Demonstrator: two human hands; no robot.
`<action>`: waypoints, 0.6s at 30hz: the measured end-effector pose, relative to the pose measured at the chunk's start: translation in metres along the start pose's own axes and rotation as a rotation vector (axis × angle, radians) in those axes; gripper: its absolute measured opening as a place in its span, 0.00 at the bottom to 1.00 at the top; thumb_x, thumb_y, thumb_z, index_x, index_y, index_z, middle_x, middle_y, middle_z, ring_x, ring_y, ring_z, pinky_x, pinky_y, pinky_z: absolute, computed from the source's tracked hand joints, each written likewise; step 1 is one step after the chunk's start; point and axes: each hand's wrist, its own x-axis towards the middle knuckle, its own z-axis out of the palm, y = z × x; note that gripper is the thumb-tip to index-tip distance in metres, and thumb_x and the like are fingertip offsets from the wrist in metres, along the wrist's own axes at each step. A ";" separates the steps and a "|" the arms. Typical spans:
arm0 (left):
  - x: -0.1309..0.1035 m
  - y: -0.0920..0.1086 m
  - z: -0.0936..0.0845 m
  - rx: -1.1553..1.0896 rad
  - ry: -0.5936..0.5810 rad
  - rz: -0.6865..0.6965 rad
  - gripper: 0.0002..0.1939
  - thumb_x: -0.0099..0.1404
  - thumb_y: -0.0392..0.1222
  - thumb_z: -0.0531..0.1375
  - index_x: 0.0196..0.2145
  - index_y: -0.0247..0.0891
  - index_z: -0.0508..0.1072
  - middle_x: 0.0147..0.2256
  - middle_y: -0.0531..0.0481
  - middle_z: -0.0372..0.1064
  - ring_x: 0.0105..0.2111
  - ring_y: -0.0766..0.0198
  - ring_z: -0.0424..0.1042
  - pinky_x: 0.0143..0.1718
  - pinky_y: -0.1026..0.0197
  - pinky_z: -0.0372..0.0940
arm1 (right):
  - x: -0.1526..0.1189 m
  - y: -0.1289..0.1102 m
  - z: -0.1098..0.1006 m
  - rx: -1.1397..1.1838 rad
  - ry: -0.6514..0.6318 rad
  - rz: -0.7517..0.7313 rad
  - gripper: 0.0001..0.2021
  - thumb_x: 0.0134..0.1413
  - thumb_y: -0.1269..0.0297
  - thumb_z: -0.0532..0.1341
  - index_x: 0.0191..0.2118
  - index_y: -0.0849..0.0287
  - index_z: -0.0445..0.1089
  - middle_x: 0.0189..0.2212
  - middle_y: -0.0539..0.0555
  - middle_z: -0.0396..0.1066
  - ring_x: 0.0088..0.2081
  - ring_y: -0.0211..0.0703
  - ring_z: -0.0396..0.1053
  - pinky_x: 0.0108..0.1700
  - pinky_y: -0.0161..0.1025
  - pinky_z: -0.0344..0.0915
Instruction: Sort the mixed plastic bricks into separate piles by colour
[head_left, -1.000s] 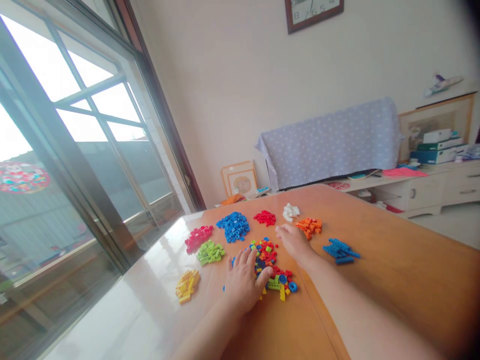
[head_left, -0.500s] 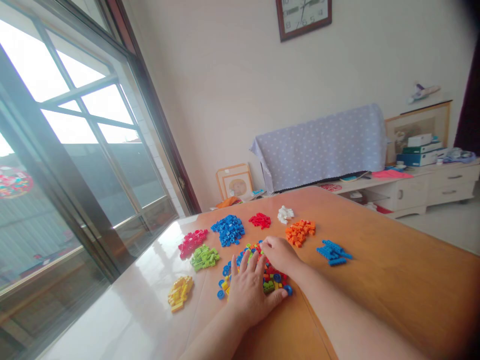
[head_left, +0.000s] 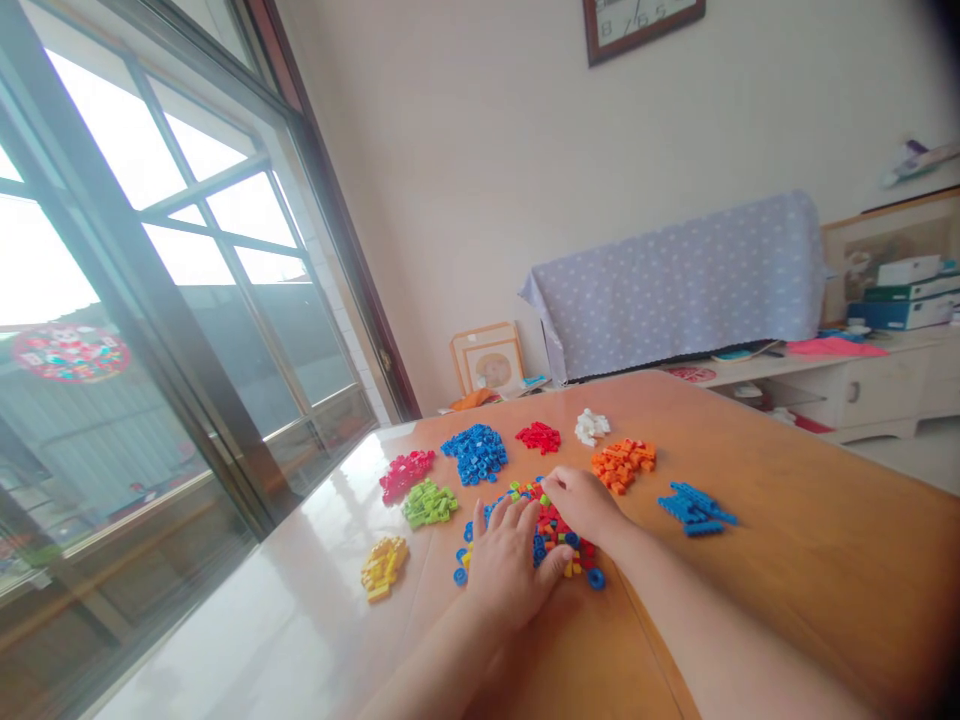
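A mixed pile of toy building bricks (head_left: 556, 532), with blue wheel-like rings among them, lies in front of me on the table. My left hand (head_left: 504, 565) rests over the pile's near left part, fingers spread and slightly bent, hiding many pieces. At the pile's far right edge is my right hand (head_left: 589, 508), its fingers curled in; whatever they pinch is hidden. Sorted heaps surround the pile: yellow bricks (head_left: 384, 568), light green bricks (head_left: 430, 503), pink pieces (head_left: 407, 475), small blue pieces (head_left: 475, 455), red pieces (head_left: 538, 437), white pieces (head_left: 592, 427), orange bricks (head_left: 623, 465) and long blue bricks (head_left: 697, 508).
The wooden table (head_left: 795, 560) has a glossy top with window glare on its left. Behind it stand a cloth-covered object (head_left: 675, 285) and a white cabinet (head_left: 874, 392). A sliding glass door (head_left: 225, 250) is to the left.
The camera view has turned a little left, so everything sits further right in the picture. My left hand's thumb has shifted inward over the pile; my right hand remains curled at the far edge.
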 end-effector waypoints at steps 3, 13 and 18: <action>0.004 -0.022 -0.007 -0.074 0.064 -0.047 0.24 0.70 0.57 0.49 0.57 0.46 0.67 0.56 0.44 0.68 0.57 0.49 0.64 0.61 0.42 0.54 | 0.001 0.001 0.000 -0.019 -0.004 -0.015 0.17 0.61 0.56 0.53 0.26 0.58 0.70 0.24 0.52 0.73 0.30 0.40 0.67 0.32 0.34 0.53; 0.014 -0.128 -0.014 -0.182 0.154 -0.429 0.12 0.66 0.38 0.52 0.41 0.37 0.74 0.40 0.45 0.75 0.41 0.59 0.72 0.41 0.60 0.65 | 0.002 0.003 0.002 -0.017 -0.012 -0.007 0.17 0.60 0.56 0.53 0.25 0.57 0.69 0.23 0.51 0.71 0.28 0.39 0.65 0.31 0.35 0.51; 0.012 -0.130 -0.010 -0.101 -0.036 -0.455 0.11 0.57 0.32 0.55 0.35 0.37 0.75 0.34 0.49 0.74 0.37 0.61 0.71 0.37 0.63 0.62 | 0.002 0.007 0.006 -0.021 -0.006 -0.010 0.17 0.60 0.56 0.53 0.24 0.57 0.68 0.22 0.50 0.71 0.28 0.39 0.65 0.30 0.35 0.51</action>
